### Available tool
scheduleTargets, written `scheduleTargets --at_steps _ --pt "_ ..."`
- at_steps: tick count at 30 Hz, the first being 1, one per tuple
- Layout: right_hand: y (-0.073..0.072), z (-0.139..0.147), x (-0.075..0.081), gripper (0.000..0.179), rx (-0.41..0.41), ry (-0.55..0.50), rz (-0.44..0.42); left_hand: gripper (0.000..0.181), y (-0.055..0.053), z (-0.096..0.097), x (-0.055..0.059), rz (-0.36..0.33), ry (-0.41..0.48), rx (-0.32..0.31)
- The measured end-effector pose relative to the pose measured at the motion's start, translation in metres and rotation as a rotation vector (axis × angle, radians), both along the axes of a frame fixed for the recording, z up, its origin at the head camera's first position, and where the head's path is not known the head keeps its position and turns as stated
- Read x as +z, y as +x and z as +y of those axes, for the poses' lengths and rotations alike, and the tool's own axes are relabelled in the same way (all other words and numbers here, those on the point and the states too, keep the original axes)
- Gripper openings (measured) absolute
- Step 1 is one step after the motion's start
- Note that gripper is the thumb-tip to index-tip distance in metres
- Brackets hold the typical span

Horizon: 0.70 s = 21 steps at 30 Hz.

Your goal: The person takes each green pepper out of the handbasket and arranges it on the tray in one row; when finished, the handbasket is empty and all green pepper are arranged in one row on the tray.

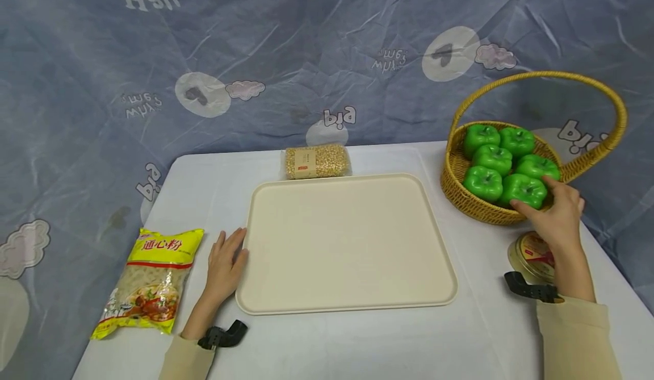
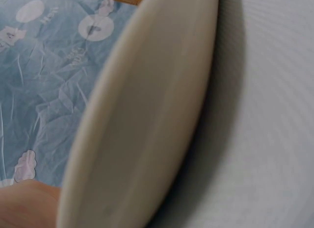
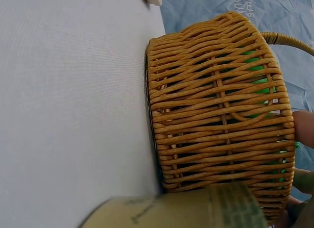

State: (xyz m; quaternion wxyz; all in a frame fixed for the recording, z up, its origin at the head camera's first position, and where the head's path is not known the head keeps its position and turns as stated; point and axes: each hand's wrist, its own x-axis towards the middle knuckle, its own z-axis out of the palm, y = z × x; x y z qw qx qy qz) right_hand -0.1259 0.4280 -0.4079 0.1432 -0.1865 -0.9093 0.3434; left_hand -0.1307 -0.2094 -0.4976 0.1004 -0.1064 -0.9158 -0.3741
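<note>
My right hand (image 1: 557,214) reaches over the near right rim of a wicker basket (image 1: 475,205), its thumb and fingers around a green bell pepper (image 1: 524,190) that sits among several others. In the right wrist view, fingertips (image 3: 305,127) show at the rim of the basket (image 3: 221,110). My left hand (image 1: 225,263) lies on the table against the left edge of a cream tray (image 1: 347,243), fingers extended. The side of the tray (image 2: 142,110) fills the middle of the left wrist view, with a bit of the hand (image 2: 27,203) at the lower left.
Left of the left hand lies a yellow bag of pasta (image 1: 153,280). A pack of yellow kernels (image 1: 324,161) lies behind the tray. Partly under the right wrist stands a round tin (image 1: 533,255). The basket's tall handle (image 1: 541,75) arches above the peppers; a blue-grey cloth hangs behind.
</note>
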Motion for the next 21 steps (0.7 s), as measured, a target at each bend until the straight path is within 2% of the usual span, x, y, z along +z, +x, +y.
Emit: scheduleTargets --at_steps 7,13,21 --pt "0.0020 0.0024 0.0002 0.081 0.020 0.068 -0.019 0.045 0.0001 0.0008 -0.0016 0.025 -0.010 0.000" --pt "0.0036 0.0025 -0.0007 0.080 0.013 0.097 0.010 0.045 -0.0008 0.0012 -0.0036 0.032 -0.013 0.008" --pt "0.0031 0.0004 0.0055 0.074 -0.055 0.090 0.067 0.045 -0.0011 0.0003 -0.0043 0.034 -0.018 0.025"
